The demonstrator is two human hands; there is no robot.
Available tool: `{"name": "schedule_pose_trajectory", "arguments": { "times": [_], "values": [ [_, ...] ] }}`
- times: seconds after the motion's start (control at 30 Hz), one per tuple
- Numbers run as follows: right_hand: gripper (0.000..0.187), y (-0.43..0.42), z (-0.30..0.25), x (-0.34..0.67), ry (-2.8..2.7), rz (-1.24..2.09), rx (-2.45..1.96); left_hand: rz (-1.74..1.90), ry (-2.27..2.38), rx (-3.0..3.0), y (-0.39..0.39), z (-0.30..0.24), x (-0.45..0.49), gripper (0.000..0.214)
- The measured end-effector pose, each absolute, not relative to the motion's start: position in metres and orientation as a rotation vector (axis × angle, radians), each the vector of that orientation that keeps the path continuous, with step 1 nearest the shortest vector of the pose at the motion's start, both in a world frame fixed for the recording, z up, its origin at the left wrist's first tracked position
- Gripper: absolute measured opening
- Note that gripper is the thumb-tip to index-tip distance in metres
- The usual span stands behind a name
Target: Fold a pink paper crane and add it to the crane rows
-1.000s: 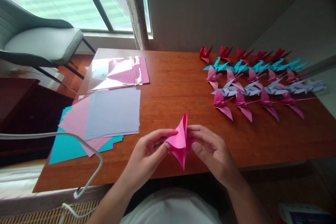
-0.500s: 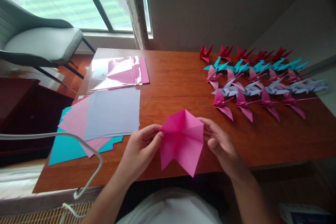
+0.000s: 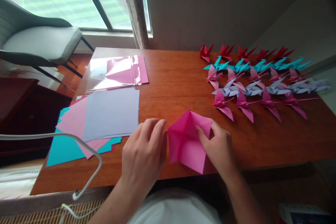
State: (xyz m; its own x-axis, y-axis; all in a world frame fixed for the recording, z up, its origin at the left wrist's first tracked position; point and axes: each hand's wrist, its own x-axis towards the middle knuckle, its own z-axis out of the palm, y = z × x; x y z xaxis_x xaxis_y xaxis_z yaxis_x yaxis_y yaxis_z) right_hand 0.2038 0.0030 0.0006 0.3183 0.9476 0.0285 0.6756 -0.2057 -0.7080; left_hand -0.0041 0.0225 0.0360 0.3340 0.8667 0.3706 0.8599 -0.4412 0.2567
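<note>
A square of bright pink origami paper [image 3: 187,143], creased and partly opened out, is held above the front edge of the table. My right hand [image 3: 219,143] pinches its right side, thumb on the upper face and fingers behind. Just off the paper's left edge is my left hand [image 3: 145,147], back turned up and fingers curled closed. Its thumb and fingertips are hidden, so whether it touches the paper or holds anything is unclear.
Rows of folded paper cranes in red, turquoise [image 3: 240,65], pale pink, lavender and bright pink [image 3: 245,105] stand at right. Fanned coloured sheets [image 3: 111,113] and a clear-wrapped paper pack [image 3: 119,71] lie at left. A white cable [image 3: 98,164] arches over the near left corner.
My left hand has left its pinch on the paper's left side and turned back-up. My right hand has taken hold of the right side. The paper has shifted slightly right and tilted.
</note>
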Motion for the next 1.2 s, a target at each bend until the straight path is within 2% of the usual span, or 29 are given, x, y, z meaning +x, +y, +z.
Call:
{"name": "schedule_pose_trajectory", "arguments": {
  "times": [0.2, 0.27, 0.43, 0.53, 0.6, 0.7, 0.9, 1.07, 1.2],
  "values": [
    [0.027, 0.002, 0.000, 0.198, -1.541, 0.365, -1.920, 0.832, 1.072, 2.730, -0.013, 0.078, 0.004, 0.028],
    [0.027, 0.002, -0.002, 0.197, -1.566, 0.328, -1.900, 0.715, 1.002, 2.773, -0.015, 0.079, 0.009, 0.031],
    [0.028, 0.000, -0.006, 0.196, -1.605, 0.236, -1.849, 0.251, 1.265, 2.821, 0.009, 0.043, 0.027, 0.038],
    [0.026, -0.003, -0.009, 0.197, -1.629, 0.176, -1.864, 0.173, 1.352, 2.820, 0.019, 0.022, 0.027, 0.047],
    [0.022, -0.004, -0.011, 0.200, -1.651, 0.178, -1.872, 0.106, 1.395, 2.804, 0.020, 0.016, 0.022, 0.046],
    [0.017, -0.005, -0.013, 0.206, -1.719, 0.154, -1.847, 0.056, 1.368, 2.810, 0.021, 0.016, 0.014, 0.043],
    [0.022, 0.000, -0.016, 0.211, -1.835, 0.077, -1.803, 0.007, 1.336, 2.830, 0.027, 0.019, 0.009, 0.049],
    [0.019, 0.002, -0.018, 0.210, -1.856, 0.073, -1.764, 0.041, 1.332, 2.895, 0.038, 0.018, 0.013, 0.039],
    [0.019, 0.006, -0.016, 0.212, -1.768, 0.117, -1.790, -0.077, 1.255, 2.898, 0.051, 0.018, 0.017, 0.032]
  ]
}}
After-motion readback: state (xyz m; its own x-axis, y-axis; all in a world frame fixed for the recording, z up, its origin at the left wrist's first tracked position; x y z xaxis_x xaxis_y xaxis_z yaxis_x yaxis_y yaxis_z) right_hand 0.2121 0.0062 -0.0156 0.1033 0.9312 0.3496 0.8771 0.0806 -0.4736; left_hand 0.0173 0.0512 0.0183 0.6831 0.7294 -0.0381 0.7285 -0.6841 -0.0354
